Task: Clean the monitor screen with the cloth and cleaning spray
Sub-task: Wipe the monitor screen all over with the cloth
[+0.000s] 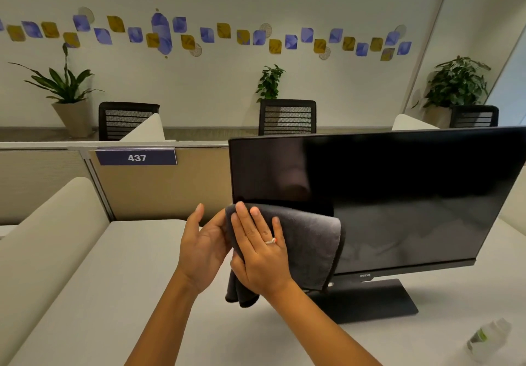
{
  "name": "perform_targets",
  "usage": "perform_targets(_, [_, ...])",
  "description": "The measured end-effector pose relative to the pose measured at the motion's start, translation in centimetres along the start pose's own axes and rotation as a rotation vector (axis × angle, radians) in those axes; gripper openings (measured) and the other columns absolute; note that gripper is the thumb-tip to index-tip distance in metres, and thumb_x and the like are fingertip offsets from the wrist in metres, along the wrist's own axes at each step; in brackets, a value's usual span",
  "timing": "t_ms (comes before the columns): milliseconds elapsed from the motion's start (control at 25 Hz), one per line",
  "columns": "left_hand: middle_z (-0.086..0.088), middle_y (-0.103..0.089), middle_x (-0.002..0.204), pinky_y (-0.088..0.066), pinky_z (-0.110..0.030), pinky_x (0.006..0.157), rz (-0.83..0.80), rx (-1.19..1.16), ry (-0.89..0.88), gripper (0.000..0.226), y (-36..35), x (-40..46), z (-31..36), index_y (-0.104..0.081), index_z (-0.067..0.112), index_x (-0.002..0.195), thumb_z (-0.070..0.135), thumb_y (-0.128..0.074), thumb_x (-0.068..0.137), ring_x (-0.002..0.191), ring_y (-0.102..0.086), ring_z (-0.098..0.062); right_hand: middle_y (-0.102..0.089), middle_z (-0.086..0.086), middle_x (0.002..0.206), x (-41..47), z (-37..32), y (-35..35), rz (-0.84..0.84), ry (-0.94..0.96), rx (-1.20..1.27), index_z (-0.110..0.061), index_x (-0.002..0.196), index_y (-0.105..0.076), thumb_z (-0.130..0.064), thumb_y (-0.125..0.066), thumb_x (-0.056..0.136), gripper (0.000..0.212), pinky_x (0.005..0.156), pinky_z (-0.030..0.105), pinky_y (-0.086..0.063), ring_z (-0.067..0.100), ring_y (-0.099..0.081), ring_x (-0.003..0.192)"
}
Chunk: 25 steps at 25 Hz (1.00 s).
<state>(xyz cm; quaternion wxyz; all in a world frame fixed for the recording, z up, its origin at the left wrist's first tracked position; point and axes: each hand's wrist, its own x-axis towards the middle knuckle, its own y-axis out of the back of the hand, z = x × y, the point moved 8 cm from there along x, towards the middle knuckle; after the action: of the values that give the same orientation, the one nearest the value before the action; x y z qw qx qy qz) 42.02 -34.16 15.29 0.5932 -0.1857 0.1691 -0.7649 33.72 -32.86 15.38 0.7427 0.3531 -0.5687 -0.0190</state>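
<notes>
A black monitor point(398, 195) with a dark screen stands on a flat black base point(378, 300) on the white desk. A dark grey cloth point(316, 246) hangs over the screen's lower left corner. My right hand point(260, 254), with a ring on it, lies flat on the cloth and presses it to the screen. Just left of it, my left hand point(202, 249) pinches the cloth's left edge between thumb and fingers. A clear spray bottle point(488, 343) with a green label lies on the desk at the bottom right, away from both hands.
The white desk point(113, 294) runs left and forward. A beige partition point(162, 186) with a "437" sign point(136, 158) stands behind it, and a padded divider point(48, 237) at the left. Black chairs point(287, 116) and potted plants point(68, 89) line the far wall.
</notes>
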Motion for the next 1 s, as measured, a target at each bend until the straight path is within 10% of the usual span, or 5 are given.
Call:
perform_targets(440, [0.011,-0.053,0.136,-0.047,-0.019,0.093,0.034,0.151,-0.010,0.059,-0.2,0.2,-0.4,-0.046,0.030,0.129,0.060,-0.019,0.086,0.124,-0.050,-0.009,-0.001,-0.002,0.160,-7.2,-0.3,-2.5,-0.205,0.015,-0.078,-0.018,0.150,-0.013,-0.039,-0.043,0.085,0.075,0.118,0.041,0.005,0.016,-0.007,0.146])
perform_targets(1000, [0.004,-0.057,0.133,-0.046,-0.025,0.096,0.050,0.085,-0.027,0.057,-0.1,0.3,-0.6,-0.049,0.022,0.132,0.051,-0.016,0.095,0.123,-0.052,-0.012,-0.013,0.004,0.155,4.9,4.9,5.0,0.206,-0.226,0.065,-0.012,0.148,-0.016,-0.029,-0.038,0.090,0.064,0.117,0.048,-0.006,0.023,-0.007,0.146])
